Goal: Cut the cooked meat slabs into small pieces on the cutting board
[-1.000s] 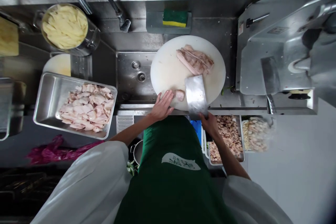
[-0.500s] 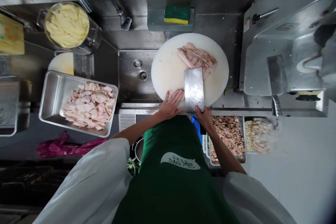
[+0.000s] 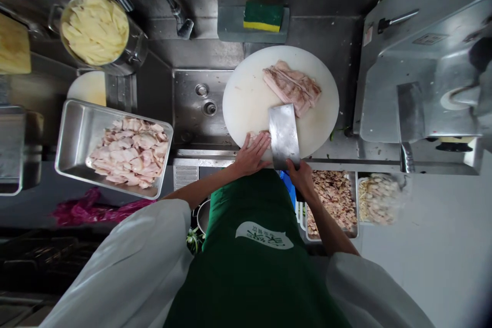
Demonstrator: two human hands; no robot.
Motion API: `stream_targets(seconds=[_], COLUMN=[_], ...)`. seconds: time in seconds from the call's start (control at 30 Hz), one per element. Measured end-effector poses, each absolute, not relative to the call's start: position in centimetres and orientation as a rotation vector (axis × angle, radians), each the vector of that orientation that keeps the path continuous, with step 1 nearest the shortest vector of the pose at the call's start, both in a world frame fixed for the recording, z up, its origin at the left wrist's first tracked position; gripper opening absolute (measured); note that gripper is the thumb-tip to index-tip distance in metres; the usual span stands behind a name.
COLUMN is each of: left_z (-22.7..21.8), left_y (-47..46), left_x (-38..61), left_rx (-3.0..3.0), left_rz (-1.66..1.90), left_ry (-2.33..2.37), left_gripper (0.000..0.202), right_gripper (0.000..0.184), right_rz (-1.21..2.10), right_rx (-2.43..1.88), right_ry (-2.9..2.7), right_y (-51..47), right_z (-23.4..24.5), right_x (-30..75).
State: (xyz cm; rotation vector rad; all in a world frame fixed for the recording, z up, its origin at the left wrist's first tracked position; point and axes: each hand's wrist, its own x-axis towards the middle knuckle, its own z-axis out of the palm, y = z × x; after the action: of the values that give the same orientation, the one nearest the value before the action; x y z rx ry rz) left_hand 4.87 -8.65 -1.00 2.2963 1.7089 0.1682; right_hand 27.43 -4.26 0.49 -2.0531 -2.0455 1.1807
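Observation:
A round white cutting board [image 3: 246, 102] lies over the sink edge. My right hand [image 3: 302, 178] grips the handle of a broad steel cleaver [image 3: 284, 136], whose blade rests flat-side up on the board's near part. My left hand [image 3: 251, 155] lies beside the blade with fingers curled over a small piece of pale meat [image 3: 253, 137], mostly hidden under the fingers. A stack of raw meat strips [image 3: 294, 87] sits on the board's far right part.
A steel tray [image 3: 75, 136] of sliced meat sits left. A pot of potato strips [image 3: 96, 28] stands at back left. Faucet [image 3: 180, 23], sponge [image 3: 263, 15], slicer machine [image 3: 423, 61] at right, trays of chopped food [image 3: 334, 200] below the counter edge.
The cleaver shifted left against my left hand. My left fingers moved over the small meat piece, which showed more a second ago.

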Motion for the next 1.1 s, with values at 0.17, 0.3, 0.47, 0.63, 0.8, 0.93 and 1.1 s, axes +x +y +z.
stream_targets(seconds=[0.17,0.3,0.47,0.63,0.8,0.93,1.1], left_z=[-1.2,-1.3,-1.0,-0.8,-1.0,-0.9,-0.8], left_y=[-8.7,-8.7,-8.6,-8.5,-8.5,-8.5,-8.5], left_x=[4.9,4.8,4.6,4.6,4.5,4.4,4.3], left_rx=[2.297,2.306,2.276,2.268,2.271,2.261,2.234], left_rz=[0.18,0.183,0.196,0.215,0.234,0.255,0.29], left_ry=[1.719,1.699,1.716,1.714,1.713,1.72,1.714], left_gripper=[0.079,0.081,0.084,0.083,0.084,0.083,0.082], right_gripper=[0.048,0.047,0.046,0.043,0.043,0.043,0.043], right_rz=[1.201,1.276,1.292,1.251,1.225,1.182,1.082], right_rx=[-2.056,-2.098,-2.048,-2.037,-1.924,-1.913,-1.909], right_ry=[-2.1,-2.159,-2.204,-2.26,-2.327,-2.362,-2.429], right_y=[-4.4,-6.1,-4.8,-2.3,-0.5,0.7,1.4], right_z=[0.8,1.5,1.9,1.5,0.7,0.5,0.8], right_x=[28.0,30.2,29.9,28.6,27.5,26.4,23.2])
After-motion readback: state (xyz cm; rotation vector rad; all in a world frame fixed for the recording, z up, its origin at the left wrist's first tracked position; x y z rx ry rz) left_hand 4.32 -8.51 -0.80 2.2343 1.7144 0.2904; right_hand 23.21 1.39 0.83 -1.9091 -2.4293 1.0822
